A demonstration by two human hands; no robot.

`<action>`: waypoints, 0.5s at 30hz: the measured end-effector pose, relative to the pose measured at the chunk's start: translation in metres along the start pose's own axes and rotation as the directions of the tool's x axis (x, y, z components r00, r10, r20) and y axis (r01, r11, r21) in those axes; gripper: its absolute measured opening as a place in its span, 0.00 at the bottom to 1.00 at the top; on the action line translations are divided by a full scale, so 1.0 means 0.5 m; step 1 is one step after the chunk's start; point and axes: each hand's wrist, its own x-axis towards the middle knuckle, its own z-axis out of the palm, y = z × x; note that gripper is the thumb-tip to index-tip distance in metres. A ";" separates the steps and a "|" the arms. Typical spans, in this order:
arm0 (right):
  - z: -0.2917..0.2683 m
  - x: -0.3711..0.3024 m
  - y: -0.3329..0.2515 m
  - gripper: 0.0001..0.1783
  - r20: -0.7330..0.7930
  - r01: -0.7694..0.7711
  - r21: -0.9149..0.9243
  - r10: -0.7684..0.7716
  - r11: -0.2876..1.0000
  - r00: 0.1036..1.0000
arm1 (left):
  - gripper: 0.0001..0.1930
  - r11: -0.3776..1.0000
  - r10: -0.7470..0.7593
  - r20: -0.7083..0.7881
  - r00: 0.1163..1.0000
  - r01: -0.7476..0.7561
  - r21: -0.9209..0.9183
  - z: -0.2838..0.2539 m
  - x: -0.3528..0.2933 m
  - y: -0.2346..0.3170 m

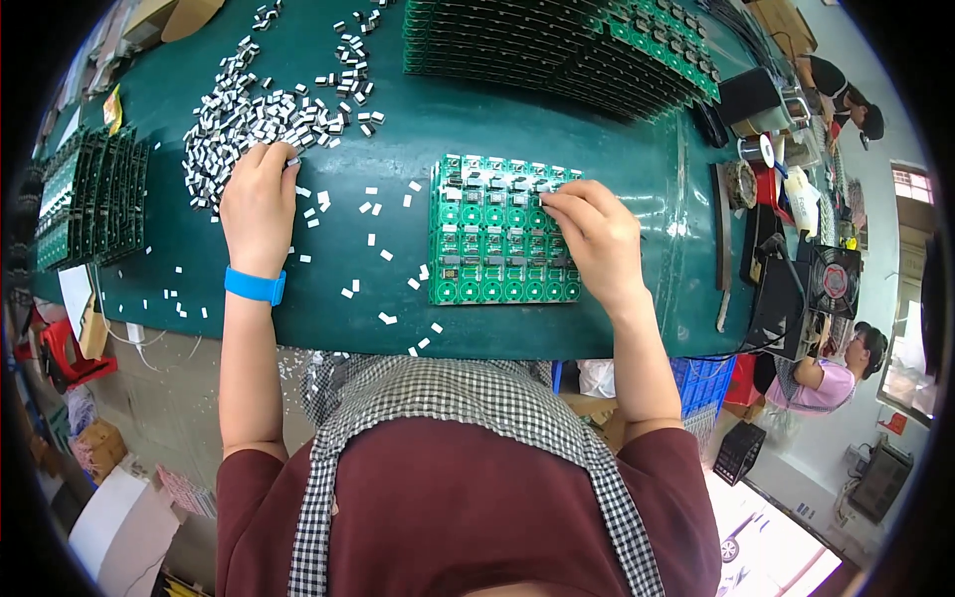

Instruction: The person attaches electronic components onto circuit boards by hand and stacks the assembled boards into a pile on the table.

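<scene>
**We work between loose components [261,117] and a circuit-board panel [515,215]**

Stacked circuit boards [92,199] stand by the green surface's [343,320] left edge. Our left hand [261,194] pinches a small white-topped component [291,162] at the loose components' near side. The circuit-board panel lies toward the surface's near edge; at its far right corner, our right hand [600,239] has thumb and forefinger close, but we cannot tell whether they grip anything.
</scene>
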 end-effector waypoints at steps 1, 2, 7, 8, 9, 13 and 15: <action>-0.001 0.002 0.000 0.07 0.001 0.003 0.001 -0.003 1.000 1.000 | 0.04 1.000 -0.003 -0.001 1.000 0.003 0.001 0.000 -0.001 0.001; -0.002 0.005 0.000 0.07 0.011 0.024 -0.018 -0.023 1.000 1.000 | 0.04 1.000 -0.003 -0.007 1.000 0.003 -0.027 -0.001 -0.002 0.001; -0.006 0.014 0.000 0.07 0.043 0.055 -0.047 -0.053 0.997 0.998 | 0.05 0.990 -0.061 -0.002 0.998 0.060 -0.125 -0.010 -0.004 0.007; -0.007 0.015 0.000 0.07 0.048 0.057 -0.049 -0.054 0.997 0.997 | 0.05 0.980 -0.061 -0.004 0.998 0.059 -0.190 -0.014 -0.004 0.006; -0.007 0.015 -0.001 0.07 0.055 0.058 -0.051 -0.055 0.997 0.997 | 0.05 0.965 -0.062 -0.006 0.998 0.059 -0.255 -0.018 -0.005 0.007; -0.004 0.013 0.003 0.07 0.081 0.039 -0.029 -0.036 0.999 0.996 | 0.08 0.866 -0.084 0.035 0.996 0.091 -0.491 -0.033 -0.018 0.035; -0.004 0.012 0.004 0.07 0.081 0.049 -0.048 -0.045 0.998 0.996 | 0.08 0.802 -0.102 0.063 0.993 0.119 -0.585 -0.037 -0.029 0.053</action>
